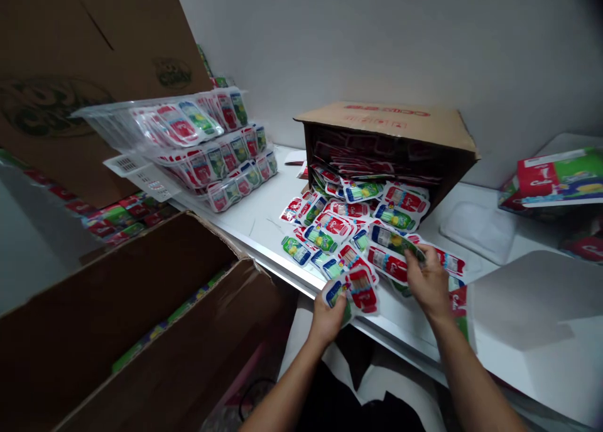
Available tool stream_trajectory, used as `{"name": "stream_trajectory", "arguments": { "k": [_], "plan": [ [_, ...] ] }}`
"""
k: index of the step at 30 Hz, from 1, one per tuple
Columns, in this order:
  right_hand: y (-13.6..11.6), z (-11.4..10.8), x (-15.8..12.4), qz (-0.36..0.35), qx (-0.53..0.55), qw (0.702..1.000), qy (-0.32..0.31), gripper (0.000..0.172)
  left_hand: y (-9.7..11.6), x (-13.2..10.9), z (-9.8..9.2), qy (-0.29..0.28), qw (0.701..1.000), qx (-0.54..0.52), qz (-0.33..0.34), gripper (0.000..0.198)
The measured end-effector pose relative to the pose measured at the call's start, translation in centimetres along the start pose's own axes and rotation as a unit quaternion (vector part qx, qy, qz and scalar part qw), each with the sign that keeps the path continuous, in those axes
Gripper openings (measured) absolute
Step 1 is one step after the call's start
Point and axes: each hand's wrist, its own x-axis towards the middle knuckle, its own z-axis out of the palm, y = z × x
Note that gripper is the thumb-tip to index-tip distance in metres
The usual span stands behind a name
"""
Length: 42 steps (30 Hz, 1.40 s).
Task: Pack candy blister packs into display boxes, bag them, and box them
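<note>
Gathering blister packs at the worktop's (264, 228) front edge: left hand (328, 319) fingers pinching a small stack of packs (360, 289), right hand (428, 281) fingers closed on another pack (394, 240) from the pile spilled beside the tipped carton (391, 127). Next likely: adding it squarely.

A cardboard box lying on its side (391, 140) sits at the back of the white table (264, 215), red-and-green blister packets (351, 228) spilling from its mouth towards the front edge. Left of it rest stacked clear plastic trays of packets (188, 146). Below the table's left end stands a large open brown carton (127, 331). A clear plastic lid (478, 231) lies right of the box.
</note>
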Motion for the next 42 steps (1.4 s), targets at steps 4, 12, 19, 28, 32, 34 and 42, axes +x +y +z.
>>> {"name": "stream_trajectory", "arguments": {
  "k": [4,12,19,28,32,34,42],
  "plan": [
    [-2.2,-2.5,0.9,-0.096,-0.044,0.992,-0.069,0.028,1.8,-0.4,-0.3,-0.202,0.932,0.186,0.235,0.018],
    [-6.4,-4.0,-2.2,-0.218,-0.008,0.83,-0.512,0.021,0.5,-2.8,0.4,-0.134,0.939,0.157,0.274,0.037],
    [-1.9,2.7,-1.8,-0.01,-0.138,0.939,-0.315,0.044,1.5,-3.3,-2.4,-0.117,0.974,0.158,0.11,0.014],
    [0.6,3.0,-2.8,-0.018,0.103,0.903,-0.416,0.033,2.5,-2.5,-3.7,-0.133,0.975,0.124,0.13,0.016],
    [1.4,1.1,-4.2,-0.005,0.294,0.885,-0.361,0.032,2.5,-1.0,-3.2,-0.094,0.98,0.077,0.155,0.016],
    [1.8,0.9,-5.1,-0.014,0.324,0.878,-0.351,0.03,2.4,-0.4,-2.8,-0.088,0.982,0.074,0.149,0.016],
    [3.4,0.6,-7.9,0.033,0.38,0.85,-0.363,0.047,0.1,0.1,-0.8,-0.043,0.99,0.044,0.127,0.063]
  ]
}}
